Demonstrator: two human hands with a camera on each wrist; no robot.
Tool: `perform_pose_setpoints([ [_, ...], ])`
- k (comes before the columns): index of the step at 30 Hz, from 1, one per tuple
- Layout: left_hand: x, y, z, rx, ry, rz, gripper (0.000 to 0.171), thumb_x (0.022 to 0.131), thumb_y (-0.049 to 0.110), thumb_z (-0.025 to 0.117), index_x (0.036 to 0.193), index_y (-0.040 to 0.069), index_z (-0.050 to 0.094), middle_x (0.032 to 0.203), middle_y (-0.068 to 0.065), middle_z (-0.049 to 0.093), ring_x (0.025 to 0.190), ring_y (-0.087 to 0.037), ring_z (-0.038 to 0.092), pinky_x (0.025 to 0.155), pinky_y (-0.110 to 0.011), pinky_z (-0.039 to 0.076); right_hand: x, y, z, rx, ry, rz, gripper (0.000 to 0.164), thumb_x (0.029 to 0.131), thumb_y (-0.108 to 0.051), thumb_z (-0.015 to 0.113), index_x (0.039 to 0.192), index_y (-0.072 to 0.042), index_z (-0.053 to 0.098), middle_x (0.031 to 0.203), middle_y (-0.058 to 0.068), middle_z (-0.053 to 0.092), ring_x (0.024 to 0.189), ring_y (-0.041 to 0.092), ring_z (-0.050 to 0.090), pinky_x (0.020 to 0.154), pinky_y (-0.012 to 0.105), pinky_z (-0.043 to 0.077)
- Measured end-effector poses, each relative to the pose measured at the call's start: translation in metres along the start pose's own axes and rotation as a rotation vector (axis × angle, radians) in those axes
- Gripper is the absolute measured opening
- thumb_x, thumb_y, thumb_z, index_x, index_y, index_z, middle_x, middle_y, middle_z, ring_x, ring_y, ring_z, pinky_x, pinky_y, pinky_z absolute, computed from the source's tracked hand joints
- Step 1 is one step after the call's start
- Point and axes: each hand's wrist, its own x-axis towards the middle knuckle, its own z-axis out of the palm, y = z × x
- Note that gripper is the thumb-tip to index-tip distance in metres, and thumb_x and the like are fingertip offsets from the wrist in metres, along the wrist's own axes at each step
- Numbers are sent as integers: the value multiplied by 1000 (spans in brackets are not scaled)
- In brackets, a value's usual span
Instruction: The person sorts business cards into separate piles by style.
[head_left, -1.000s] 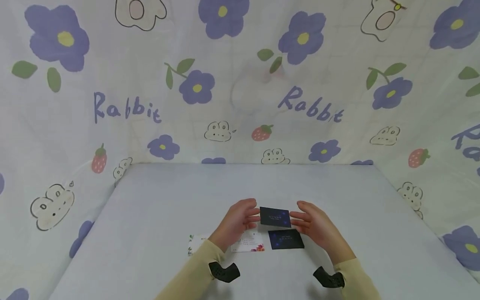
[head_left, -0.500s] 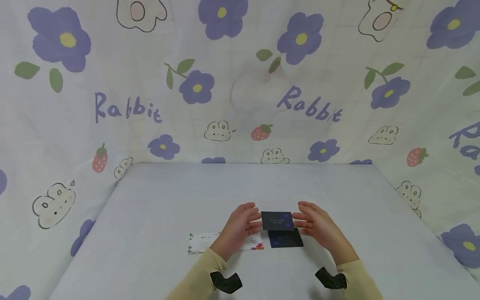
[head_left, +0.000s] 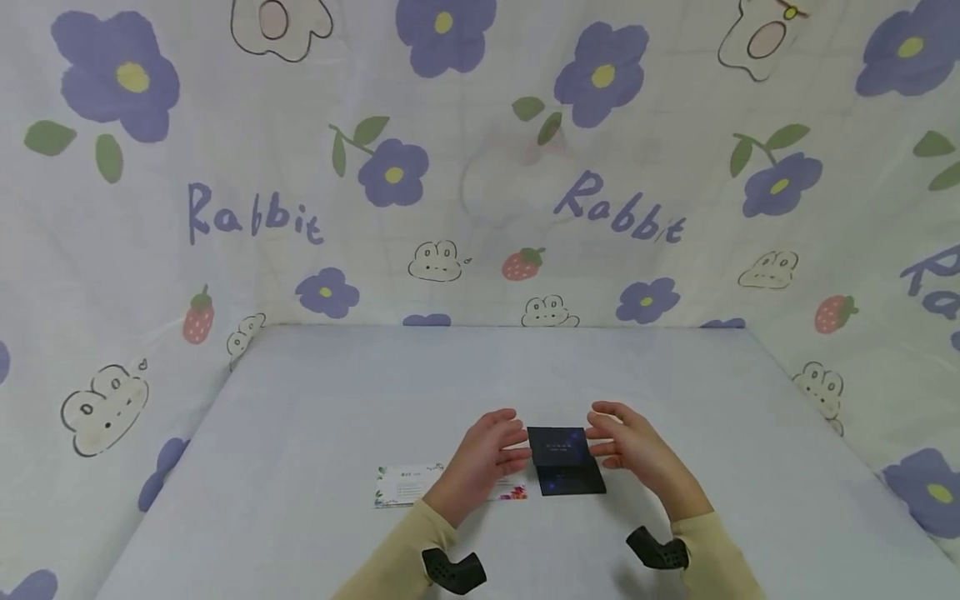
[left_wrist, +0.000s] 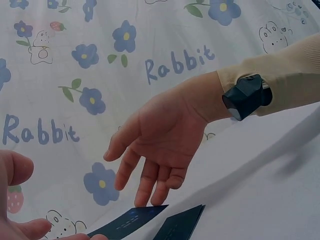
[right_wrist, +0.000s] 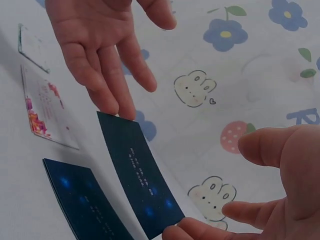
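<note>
A dark blue business card (head_left: 557, 446) is held level between my two hands, fingertips against its opposite short ends. My left hand (head_left: 480, 462) touches the left end with its fingers, thumb raised clear of the card. On the right end, the fingertips of my right hand (head_left: 641, 450) press in the same way, as the right wrist view shows. Beneath and nearer to me lies a matching dark blue card or stack (right_wrist: 82, 200) on the table, partly covered by the held one in the head view. Both hands have fairly straight, spread fingers.
Left of the dark cards, a white card with a floral corner (right_wrist: 47, 107) and a white card with green leaves (head_left: 397, 487) lie in a row, partly behind my left hand. A patterned cloth (head_left: 480, 167) walls the back of the white table (head_left: 315, 400).
The held dark card has come down and slightly toward me and to the right. It now overlaps the lower dark card in the head view, where a gap showed before.
</note>
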Motion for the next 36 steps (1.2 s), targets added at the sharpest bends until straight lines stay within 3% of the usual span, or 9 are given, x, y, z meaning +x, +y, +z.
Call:
perform_pose_setpoints([
  [8,2,-1,0,-5,-4,-15,57,106,27,49,153,0,33,150,-28,49,129,-40,60,105,-40,54,-3,-4,-5,-30,9,6,63,108,-36,46,155,3,28,131,30,60,93,21,69,73,27,54],
  [16,4,-13,2,19,-20,-40,59,105,27,51,153,-3,33,149,-31,49,130,-43,59,104,-42,54,-2,4,-9,-52,-9,41,64,108,-36,46,154,5,28,120,26,64,83,17,68,72,30,56],
  [26,7,-25,7,59,-18,-98,61,102,27,55,152,-3,36,144,-30,52,114,-31,64,87,-34,55,2,15,-7,-131,-2,110,66,106,-40,50,152,4,32,115,25,67,78,17,70,72,31,57],
  [30,7,-27,8,72,-21,-110,60,102,27,56,151,-3,37,142,-30,54,107,-26,64,87,-33,56,4,18,-7,-133,-2,119,65,106,-39,50,151,4,33,114,24,68,76,17,69,71,31,57],
  [36,7,-29,7,83,-26,-119,60,102,28,56,151,-3,38,143,-29,54,113,-29,65,93,-36,56,4,21,-7,-146,5,129,64,106,-39,50,151,3,34,113,24,69,77,17,69,71,31,58],
])
